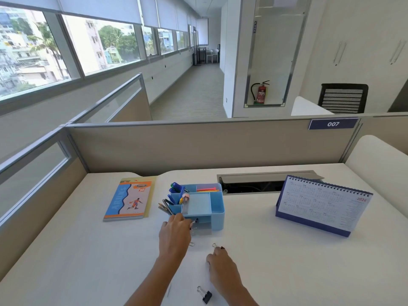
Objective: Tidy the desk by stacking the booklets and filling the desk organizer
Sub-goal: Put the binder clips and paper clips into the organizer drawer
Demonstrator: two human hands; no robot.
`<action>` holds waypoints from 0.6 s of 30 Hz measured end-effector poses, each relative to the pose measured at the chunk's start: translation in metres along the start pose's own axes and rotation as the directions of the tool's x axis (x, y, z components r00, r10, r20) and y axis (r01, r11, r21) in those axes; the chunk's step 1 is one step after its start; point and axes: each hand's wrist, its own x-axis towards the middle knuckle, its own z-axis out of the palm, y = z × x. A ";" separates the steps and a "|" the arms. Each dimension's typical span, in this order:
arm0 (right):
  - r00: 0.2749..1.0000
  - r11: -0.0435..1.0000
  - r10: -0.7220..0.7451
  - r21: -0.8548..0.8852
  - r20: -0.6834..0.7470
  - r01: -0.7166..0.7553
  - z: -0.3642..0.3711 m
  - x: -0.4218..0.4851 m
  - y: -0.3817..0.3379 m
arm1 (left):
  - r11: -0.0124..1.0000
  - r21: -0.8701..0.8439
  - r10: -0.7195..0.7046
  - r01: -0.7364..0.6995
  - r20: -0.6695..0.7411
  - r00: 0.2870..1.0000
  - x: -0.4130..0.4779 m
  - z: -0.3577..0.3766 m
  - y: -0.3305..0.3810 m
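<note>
Left hand (175,230) at organizer (205,204) drawer — fingertips pinching something small, unclear what. Right hand (218,265) curled, pinching a clip (217,246) on the bench (287,261).

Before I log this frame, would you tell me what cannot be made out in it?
- Head view: the left hand covers whatever it holds at the blue organizer drawer; only a metal glint shows.
- The right hand fingertips hide most of a binder clip; the grip is unclear.
- Calendar print is too small.
- The lower booklet cover is hidden by the top booklet.

Glossy blue plastic organizer (217,209) on smooth matt desk (287,261).
</note>
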 end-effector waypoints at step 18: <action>0.896 -0.142 0.308 0.946 0.321 -0.290 -0.039 0.023 0.009 | 0.946 -0.167 0.278 -0.278 -0.023 0.960 -0.034 0.036 0.004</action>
